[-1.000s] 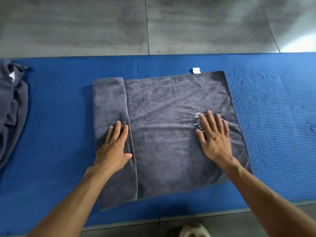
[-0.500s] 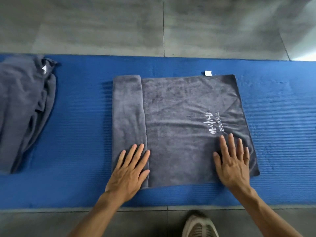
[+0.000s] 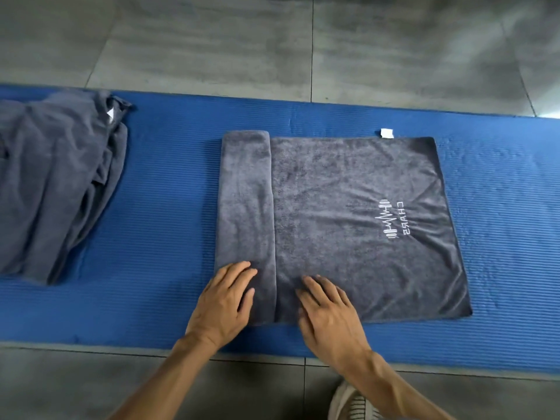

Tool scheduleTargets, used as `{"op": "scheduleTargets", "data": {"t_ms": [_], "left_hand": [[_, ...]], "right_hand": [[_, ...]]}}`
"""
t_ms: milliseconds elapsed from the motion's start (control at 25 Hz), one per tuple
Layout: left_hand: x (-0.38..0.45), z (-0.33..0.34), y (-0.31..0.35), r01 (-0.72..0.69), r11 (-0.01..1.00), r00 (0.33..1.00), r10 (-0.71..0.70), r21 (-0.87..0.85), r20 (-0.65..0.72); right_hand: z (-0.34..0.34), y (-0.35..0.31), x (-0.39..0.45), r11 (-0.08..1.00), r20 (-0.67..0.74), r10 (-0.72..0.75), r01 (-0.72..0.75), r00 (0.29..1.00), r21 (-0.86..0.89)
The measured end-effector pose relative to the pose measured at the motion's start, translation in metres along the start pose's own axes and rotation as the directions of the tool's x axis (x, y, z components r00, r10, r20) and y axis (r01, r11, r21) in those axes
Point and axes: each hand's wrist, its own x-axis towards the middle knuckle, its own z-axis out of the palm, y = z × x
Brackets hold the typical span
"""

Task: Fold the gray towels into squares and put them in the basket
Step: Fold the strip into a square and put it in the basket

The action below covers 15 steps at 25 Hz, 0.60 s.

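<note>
A gray towel (image 3: 348, 225) lies flat near the middle of a blue mat (image 3: 169, 225), folded over itself so that a narrow strip (image 3: 246, 207) shows along its left side beside the wider upper layer. White lettering and a logo (image 3: 391, 219) sit on the right part of the upper layer, and a small white tag (image 3: 387, 133) sticks out at the far edge. Both hands rest on the towel's near edge, close to each other. The left hand (image 3: 225, 304) lies palm down on the narrow strip at the near left corner, its fingers loosely together and slightly curled over the fabric. The right hand (image 3: 327, 310) lies palm down just right of the strip's edge, on the wider layer, fingers flat and close together; whether either hand grips fabric cannot be told. Well to the left, on the same mat, a crumpled heap of gray towels (image 3: 57, 183) lies loose. The mat rests on a gray tiled floor (image 3: 272, 47), and a light shoe (image 3: 348, 403) shows at the near edge.
</note>
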Motion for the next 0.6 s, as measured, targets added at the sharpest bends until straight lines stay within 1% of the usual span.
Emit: {"op": "scheduleTargets", "data": {"t_ms": [80, 120, 160, 200, 240, 280, 320, 400, 480, 520, 560, 600], "left_hand": [[0.002, 0.0, 0.002, 0.003, 1.0, 0.998, -0.001, 0.018, -0.064], [0.003, -0.003, 0.003, 0.046, 0.998, 0.995, -0.043, 0.036, -0.087], [0.004, -0.005, 0.004, 0.127, 0.991, 0.986, -0.122, 0.04, -0.114], [0.005, -0.006, 0.005, 0.243, 0.97, 0.962, -0.24, 0.007, -0.132], [0.007, -0.008, 0.006, 0.366, 0.928, 0.919, -0.372, -0.067, -0.135], [0.008, -0.009, 0.006, 0.462, 0.87, 0.868, -0.484, -0.176, -0.114], [0.01, -0.011, 0.006, 0.51, 0.812, 0.83, -0.551, -0.283, -0.084], [0.013, -0.014, 0.006, 0.555, 0.721, 0.789, -0.614, -0.414, -0.011], [0.017, -0.015, 0.003, 0.637, 0.594, 0.708, -0.703, -0.492, 0.067], [0.018, -0.017, 0.003, 0.674, 0.531, 0.667, -0.737, -0.514, 0.114], [0.019, -0.019, 0.003, 0.688, 0.49, 0.649, -0.745, -0.535, 0.152], [0.02, -0.021, 0.003, 0.68, 0.469, 0.656, -0.733, -0.564, 0.18]], "right_hand": [[-0.001, -0.007, 0.005, 0.999, 0.021, -0.033, 0.033, 0.999, -0.008], [0.0, -0.01, 0.008, 0.997, 0.029, -0.065, 0.066, 0.997, -0.027], [-0.001, -0.012, 0.013, 0.996, 0.025, -0.085, 0.085, 0.996, -0.036], [-0.003, -0.013, 0.017, 0.996, 0.003, -0.083, 0.083, 0.997, -0.03], [-0.007, -0.015, 0.023, 0.998, -0.024, -0.067, 0.066, 0.997, -0.004], [-0.014, -0.02, 0.032, 0.998, -0.052, -0.046, 0.048, 0.998, 0.035], [-0.021, -0.027, 0.045, 0.995, -0.08, -0.026, 0.033, 0.996, 0.089], [-0.037, -0.043, 0.082, 0.968, -0.068, -0.004, 0.021, 0.998, 0.249], [-0.046, -0.061, 0.126, 0.933, 0.02, -0.032, 0.023, 0.999, 0.359], [-0.046, -0.072, 0.145, 0.93, 0.078, -0.039, 0.008, 0.996, 0.368], [-0.045, -0.084, 0.16, 0.937, 0.136, -0.021, -0.028, 0.991, 0.347], [-0.043, -0.096, 0.171, 0.95, 0.198, 0.028, -0.087, 0.98, 0.299]]}}
